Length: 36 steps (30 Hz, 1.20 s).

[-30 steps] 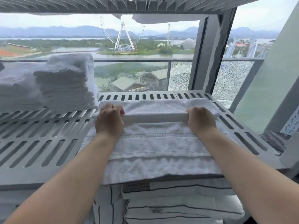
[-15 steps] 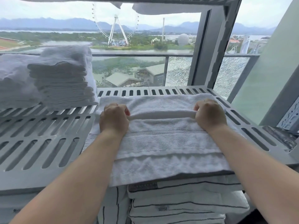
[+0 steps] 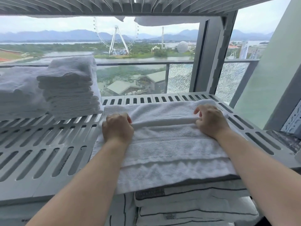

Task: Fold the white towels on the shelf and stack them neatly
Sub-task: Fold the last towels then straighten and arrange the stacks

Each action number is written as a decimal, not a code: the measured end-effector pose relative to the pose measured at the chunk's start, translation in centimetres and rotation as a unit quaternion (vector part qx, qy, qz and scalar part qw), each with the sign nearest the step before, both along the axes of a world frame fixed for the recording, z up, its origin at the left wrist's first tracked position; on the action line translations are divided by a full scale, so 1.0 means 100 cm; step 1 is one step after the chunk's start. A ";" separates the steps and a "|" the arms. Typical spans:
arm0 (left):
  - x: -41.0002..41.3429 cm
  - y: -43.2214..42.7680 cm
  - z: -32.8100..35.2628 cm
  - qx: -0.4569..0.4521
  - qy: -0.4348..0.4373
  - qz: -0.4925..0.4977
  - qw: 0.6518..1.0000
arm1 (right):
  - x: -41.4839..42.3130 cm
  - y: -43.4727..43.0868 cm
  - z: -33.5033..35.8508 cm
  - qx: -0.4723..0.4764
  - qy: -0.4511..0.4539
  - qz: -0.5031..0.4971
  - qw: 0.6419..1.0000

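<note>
Big window w/ daylight; glass railing.

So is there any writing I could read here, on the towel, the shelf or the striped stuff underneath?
No text here is legible.
Raised lettering on the grey slotted plastic shelf: too faint to read.
Dark label on the white black-striped bedding pack: blurred.
Small tag on the pack beneath it: too small.
White terry towel: no text visible.
</note>
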<state>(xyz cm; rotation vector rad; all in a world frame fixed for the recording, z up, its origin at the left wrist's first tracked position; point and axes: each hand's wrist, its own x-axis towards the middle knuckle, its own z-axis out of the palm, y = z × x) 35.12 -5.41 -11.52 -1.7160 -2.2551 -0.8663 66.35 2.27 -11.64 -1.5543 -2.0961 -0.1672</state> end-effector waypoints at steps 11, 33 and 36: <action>0.005 -0.002 0.008 -0.015 -0.068 -0.021 0.997 | 0.004 0.006 -0.001 0.046 0.024 -0.063 0.997; 0.020 0.053 0.010 -0.312 0.034 0.029 0.949 | -0.025 0.061 -0.001 -0.214 -0.039 -0.110 0.970; 0.023 0.037 0.010 -0.302 0.038 -0.023 0.952 | -0.035 0.043 0.005 -0.161 0.008 -0.005 0.987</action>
